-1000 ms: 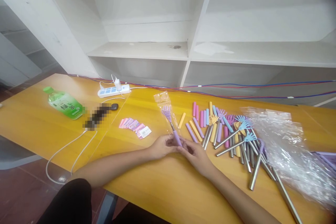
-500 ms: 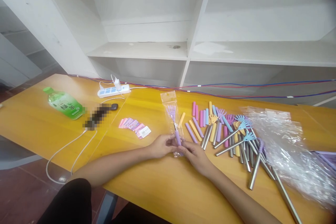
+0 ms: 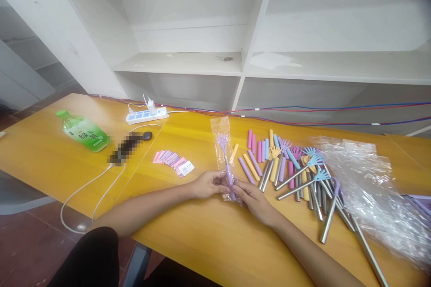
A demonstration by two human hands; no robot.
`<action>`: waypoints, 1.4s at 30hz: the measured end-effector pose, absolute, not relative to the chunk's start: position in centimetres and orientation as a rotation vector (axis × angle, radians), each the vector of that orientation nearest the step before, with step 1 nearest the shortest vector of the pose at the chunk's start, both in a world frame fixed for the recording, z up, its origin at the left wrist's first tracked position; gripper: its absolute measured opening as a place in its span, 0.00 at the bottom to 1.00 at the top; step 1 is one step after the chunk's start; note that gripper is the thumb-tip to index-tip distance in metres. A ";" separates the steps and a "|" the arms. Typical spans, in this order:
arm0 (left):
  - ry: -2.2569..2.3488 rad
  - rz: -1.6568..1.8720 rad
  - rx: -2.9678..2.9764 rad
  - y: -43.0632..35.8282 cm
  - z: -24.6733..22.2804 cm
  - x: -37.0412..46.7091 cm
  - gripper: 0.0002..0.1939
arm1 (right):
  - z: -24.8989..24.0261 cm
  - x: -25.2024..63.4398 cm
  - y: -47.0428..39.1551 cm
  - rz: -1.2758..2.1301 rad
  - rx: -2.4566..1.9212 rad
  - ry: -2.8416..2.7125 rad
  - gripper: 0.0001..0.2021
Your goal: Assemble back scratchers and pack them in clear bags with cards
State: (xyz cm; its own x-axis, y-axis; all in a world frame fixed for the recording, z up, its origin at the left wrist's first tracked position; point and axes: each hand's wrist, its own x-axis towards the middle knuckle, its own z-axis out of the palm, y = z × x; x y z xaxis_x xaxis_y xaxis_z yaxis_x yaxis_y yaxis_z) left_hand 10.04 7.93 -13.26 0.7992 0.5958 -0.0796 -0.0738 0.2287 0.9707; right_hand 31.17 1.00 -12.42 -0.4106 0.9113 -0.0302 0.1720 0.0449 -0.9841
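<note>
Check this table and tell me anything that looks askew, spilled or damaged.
No spill or damage stands out. Metal-shafted scratchers lie crisscrossed in a jumbled pile at right, looking untidy. A pixelated patch beside the green bottle oddly hides whatever lies there. The bagged purple scratcher between left hand and right hand looks ordinary.

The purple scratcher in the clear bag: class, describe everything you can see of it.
The purple scratcher has a head of splayed, hand-like prongs, a thin metallic-looking rod and a smooth, straight handle, perhaps foam or plastic. It is inside a clear bag, its head pointing away from the person and its handle nearest them. The left hand and right hand hold the bag on either side of the handle. Whether it touches the table is unclear.
</note>
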 end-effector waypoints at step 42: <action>0.134 -0.031 1.198 6.2 -10.7 8.2 0.22 | -11.5 25.0 5.9 0.337 -1.241 -2.296 0.16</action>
State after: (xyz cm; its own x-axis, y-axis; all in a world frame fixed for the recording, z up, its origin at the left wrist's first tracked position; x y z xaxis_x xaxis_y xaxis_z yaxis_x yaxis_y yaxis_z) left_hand 8.21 6.21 -10.67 0.9917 0.0471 -0.1196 0.0944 0.3645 0.9264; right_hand 24.95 5.90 -11.45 -0.4561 0.8330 0.3132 0.7080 0.5528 -0.4394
